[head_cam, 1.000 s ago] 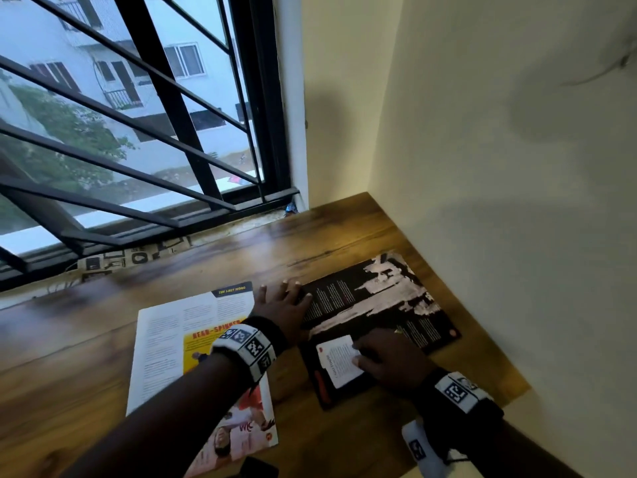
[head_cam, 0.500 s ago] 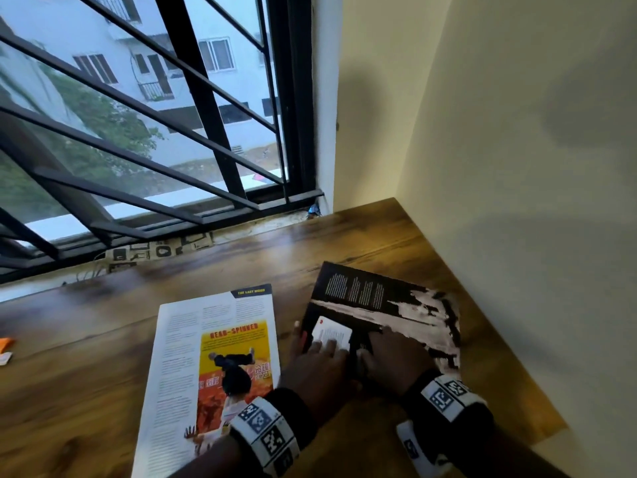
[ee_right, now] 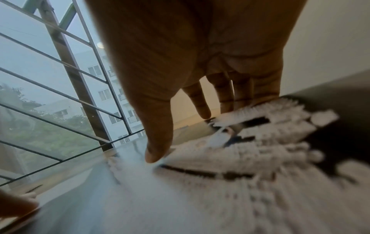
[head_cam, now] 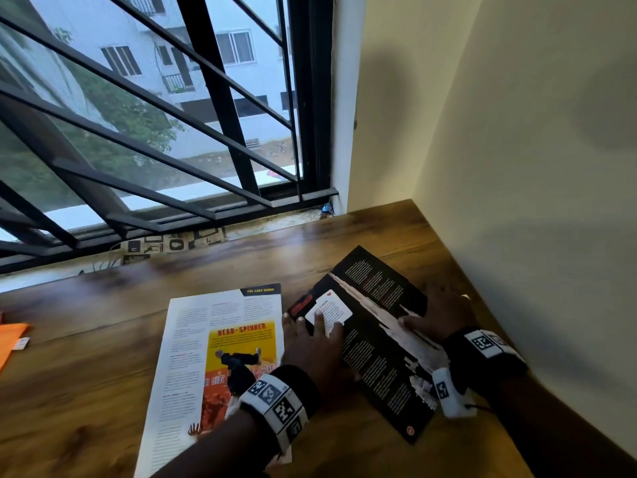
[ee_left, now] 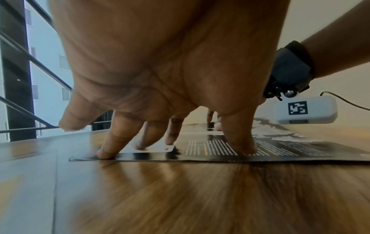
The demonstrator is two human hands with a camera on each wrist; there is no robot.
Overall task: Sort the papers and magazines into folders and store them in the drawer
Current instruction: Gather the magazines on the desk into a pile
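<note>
A black magazine sheet (head_cam: 375,343) with white text lies slanted on the wooden desk (head_cam: 103,357) near the right wall. A small white card (head_cam: 336,307) sits on its far left corner. My left hand (head_cam: 312,334) presses spread, straight fingers on that corner and on the card (ee_left: 154,148). My right hand (head_cam: 432,317) rests flat on the sheet's right side, thumb on the torn white band; the right wrist view shows its fingers (ee_right: 198,107) straight on the sheet (ee_right: 250,166). A white magazine page (head_cam: 193,339) with a yellow-orange picture lies to the left, partly under my left forearm.
An orange folder (head_cam: 10,339) pokes in at the desk's far left edge. A barred window (head_cam: 155,132) runs behind the desk, and a cream wall (head_cam: 534,201) closes off the right side. A patterned strip (head_cam: 172,244) lies along the sill.
My left hand went from the white magazine page onto the black sheet and the card. The black sheet turned on the desk, and the card now lies at its far left corner.
</note>
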